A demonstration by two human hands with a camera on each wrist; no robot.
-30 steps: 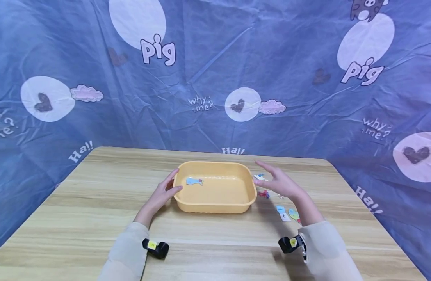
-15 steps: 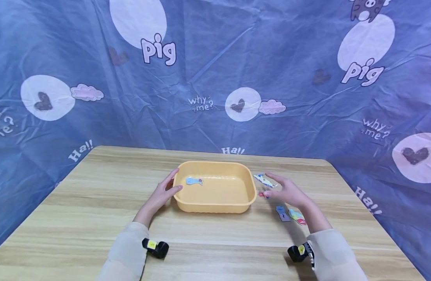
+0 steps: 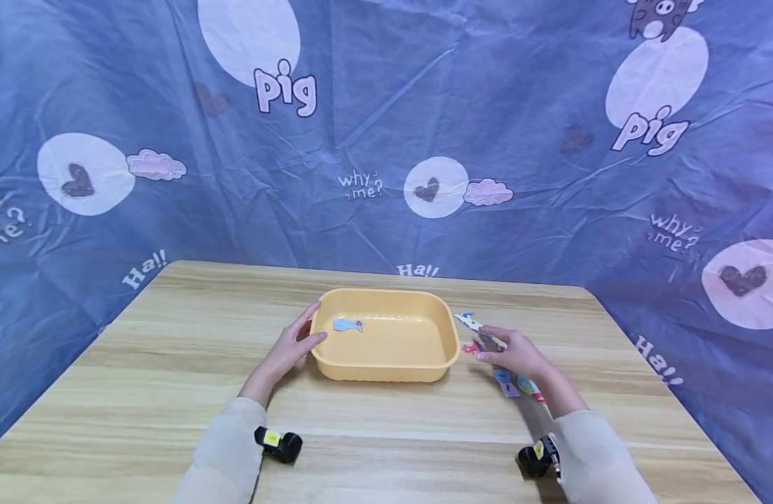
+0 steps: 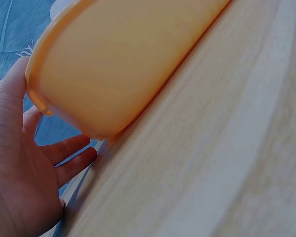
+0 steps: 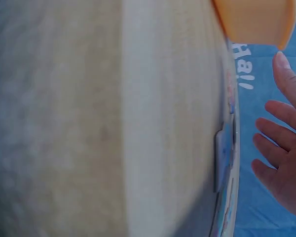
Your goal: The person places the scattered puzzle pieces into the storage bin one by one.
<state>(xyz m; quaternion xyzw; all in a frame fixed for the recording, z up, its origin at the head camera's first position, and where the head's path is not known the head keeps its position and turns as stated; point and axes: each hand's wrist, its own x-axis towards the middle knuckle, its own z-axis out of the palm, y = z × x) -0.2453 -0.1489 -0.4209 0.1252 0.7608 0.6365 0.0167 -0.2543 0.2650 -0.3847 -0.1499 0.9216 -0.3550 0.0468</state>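
Note:
A shallow yellow-orange plastic basin [image 3: 386, 367] stands on the wooden table, with one light-blue flat cutout piece [image 3: 348, 324] lying inside. My left hand [image 3: 290, 349] holds the basin's left end, thumb over the rim and other fingers along the outside. To the basin's right, my right hand [image 3: 515, 352] hovers with relaxed fingers and nothing between them. Beneath and around it lie a white-and-blue cutout piece [image 3: 467, 321], a small red piece [image 3: 471, 347], a blue-and-lilac piece [image 3: 505, 383] and a partly covered green, yellow and red piece [image 3: 530, 389].
The wooden table [image 3: 386, 441] runs back to a blue printed cloth [image 3: 374, 119] hung behind and at the sides. A black wrist camera [image 3: 279, 445] sits at the left cuff and another camera [image 3: 535, 458] at the right cuff.
My right hand has left the basin's right rim, moved right, then come lower over the cutout pieces. The left hand and the basin stay in place.

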